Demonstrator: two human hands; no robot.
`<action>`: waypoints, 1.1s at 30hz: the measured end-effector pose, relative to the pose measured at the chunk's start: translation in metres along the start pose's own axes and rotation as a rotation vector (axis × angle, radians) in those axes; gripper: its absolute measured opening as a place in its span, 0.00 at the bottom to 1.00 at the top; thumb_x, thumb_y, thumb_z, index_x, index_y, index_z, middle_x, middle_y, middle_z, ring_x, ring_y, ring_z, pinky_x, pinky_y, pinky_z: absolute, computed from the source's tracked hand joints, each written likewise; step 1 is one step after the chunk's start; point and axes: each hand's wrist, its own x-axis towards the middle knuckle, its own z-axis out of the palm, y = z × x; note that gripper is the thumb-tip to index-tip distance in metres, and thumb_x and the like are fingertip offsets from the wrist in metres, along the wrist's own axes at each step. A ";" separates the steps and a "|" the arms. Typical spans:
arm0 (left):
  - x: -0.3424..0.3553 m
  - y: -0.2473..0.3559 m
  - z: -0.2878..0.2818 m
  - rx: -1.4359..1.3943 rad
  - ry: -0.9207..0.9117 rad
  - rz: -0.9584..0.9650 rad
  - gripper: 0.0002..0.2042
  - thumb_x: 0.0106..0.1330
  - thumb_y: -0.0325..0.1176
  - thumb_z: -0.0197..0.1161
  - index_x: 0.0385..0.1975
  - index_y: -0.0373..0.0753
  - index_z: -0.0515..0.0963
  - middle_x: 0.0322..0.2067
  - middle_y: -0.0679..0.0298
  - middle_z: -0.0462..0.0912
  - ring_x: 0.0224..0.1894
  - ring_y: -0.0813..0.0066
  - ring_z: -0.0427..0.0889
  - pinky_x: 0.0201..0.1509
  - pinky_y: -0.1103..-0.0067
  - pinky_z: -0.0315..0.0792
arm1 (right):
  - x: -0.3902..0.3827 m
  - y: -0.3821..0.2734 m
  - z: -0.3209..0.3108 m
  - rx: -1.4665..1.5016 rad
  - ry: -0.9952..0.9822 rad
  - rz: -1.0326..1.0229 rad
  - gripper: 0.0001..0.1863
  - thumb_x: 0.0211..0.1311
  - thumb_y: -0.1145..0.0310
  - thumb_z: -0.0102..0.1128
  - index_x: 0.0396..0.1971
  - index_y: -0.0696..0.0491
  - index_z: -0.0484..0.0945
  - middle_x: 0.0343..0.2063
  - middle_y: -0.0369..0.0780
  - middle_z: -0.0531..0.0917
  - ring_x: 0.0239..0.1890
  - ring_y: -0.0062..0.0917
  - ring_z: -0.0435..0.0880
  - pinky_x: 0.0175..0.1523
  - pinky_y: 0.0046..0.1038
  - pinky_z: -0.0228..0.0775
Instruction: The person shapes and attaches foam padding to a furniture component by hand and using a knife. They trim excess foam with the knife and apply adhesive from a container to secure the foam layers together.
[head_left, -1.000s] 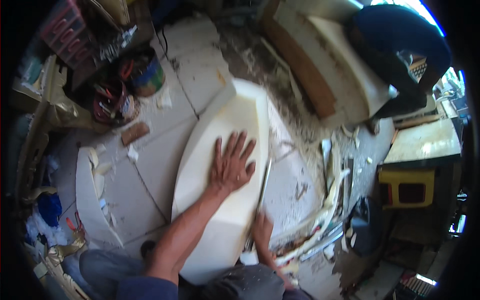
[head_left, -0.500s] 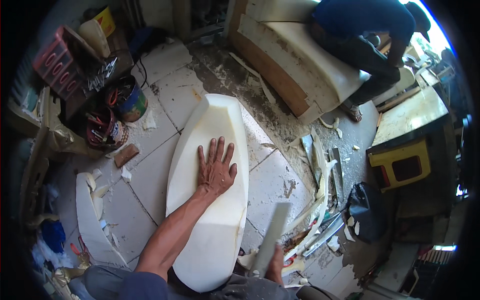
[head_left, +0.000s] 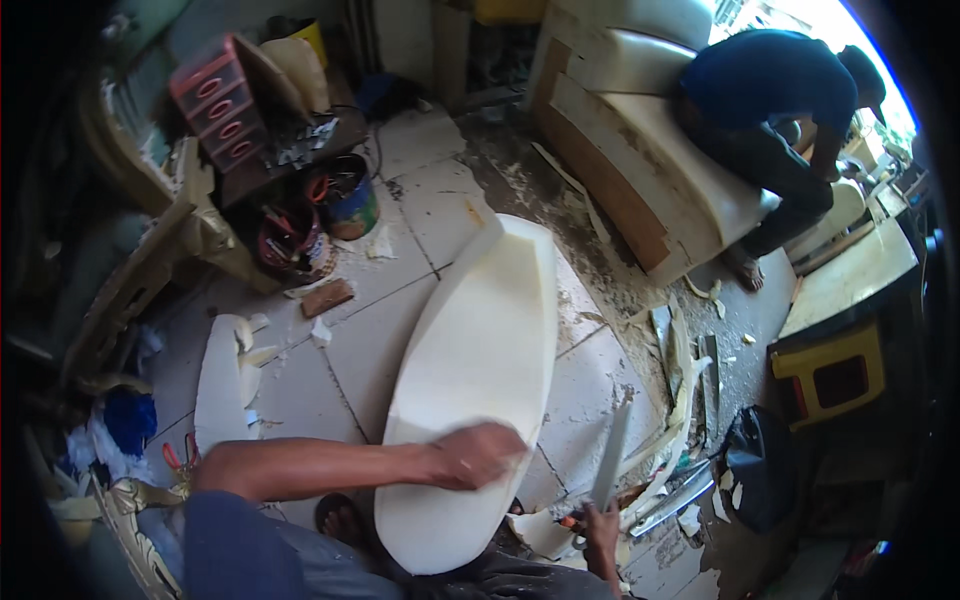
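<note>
A long cream foam piece (head_left: 470,330) with bevelled edges and a rounded lower end lies before me, extending from my lap over the tiled floor. My left hand (head_left: 480,455) is at its lower right edge, blurred, so I cannot make out its fingers. To the right of the foam, my right hand (head_left: 601,530) grips a long flat metal blade (head_left: 614,455) that points upward. My sandalled foot (head_left: 338,517) shows left of the foam, and beige offcuts (head_left: 220,375) lie further left.
Tool buckets (head_left: 343,205), a pink drawer unit (head_left: 220,110) and carved frames (head_left: 135,280) crowd the left. A co-worker (head_left: 760,90) bends over on a large padded seat (head_left: 660,170) at upper right. Scraps and metal strips (head_left: 665,500), a black bag (head_left: 755,470) and a yellow panel (head_left: 825,375) sit right.
My left hand has slid from spread flat on the upper foam down to its lower right edge. The blade has moved away from the foam's edge to the right. The view has shifted.
</note>
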 end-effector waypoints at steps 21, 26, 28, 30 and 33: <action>-0.139 0.086 -0.034 -0.024 0.665 -0.861 0.54 0.43 0.60 0.81 0.61 0.23 0.62 0.52 0.37 0.77 0.55 0.42 0.79 0.60 0.59 0.74 | 0.000 -0.399 0.175 -1.760 0.116 -1.061 0.28 0.70 0.73 0.45 0.65 0.32 0.75 0.65 0.50 0.72 0.54 0.50 0.79 0.56 0.59 0.71; -0.148 0.096 -0.023 0.021 0.676 -0.885 0.53 0.44 0.61 0.80 0.59 0.25 0.62 0.49 0.37 0.78 0.53 0.40 0.80 0.57 0.57 0.75 | -0.052 -0.280 0.196 -1.739 -0.166 -1.313 0.26 0.74 0.68 0.43 0.67 0.30 0.72 0.66 0.45 0.72 0.56 0.48 0.79 0.58 0.61 0.70; -0.155 0.090 -0.026 0.082 0.759 -0.867 0.53 0.43 0.61 0.81 0.59 0.26 0.64 0.49 0.38 0.79 0.52 0.41 0.81 0.57 0.58 0.75 | -0.101 -0.282 0.198 -1.709 -0.434 -1.570 0.27 0.75 0.68 0.43 0.67 0.25 0.71 0.67 0.41 0.71 0.57 0.44 0.79 0.56 0.58 0.73; -0.157 0.091 -0.016 0.084 0.741 -0.843 0.53 0.42 0.62 0.81 0.59 0.26 0.65 0.49 0.39 0.80 0.52 0.42 0.81 0.57 0.59 0.75 | -0.052 -0.314 0.186 -1.754 -0.106 -1.453 0.27 0.77 0.68 0.42 0.67 0.22 0.71 0.66 0.38 0.71 0.54 0.41 0.79 0.55 0.55 0.73; -0.148 0.090 -0.005 0.090 0.690 -0.832 0.52 0.43 0.61 0.81 0.59 0.26 0.64 0.49 0.38 0.79 0.51 0.40 0.81 0.55 0.58 0.75 | -0.010 -0.358 0.160 -1.671 0.131 -1.085 0.22 0.78 0.64 0.42 0.66 0.49 0.71 0.55 0.52 0.78 0.50 0.46 0.80 0.48 0.57 0.76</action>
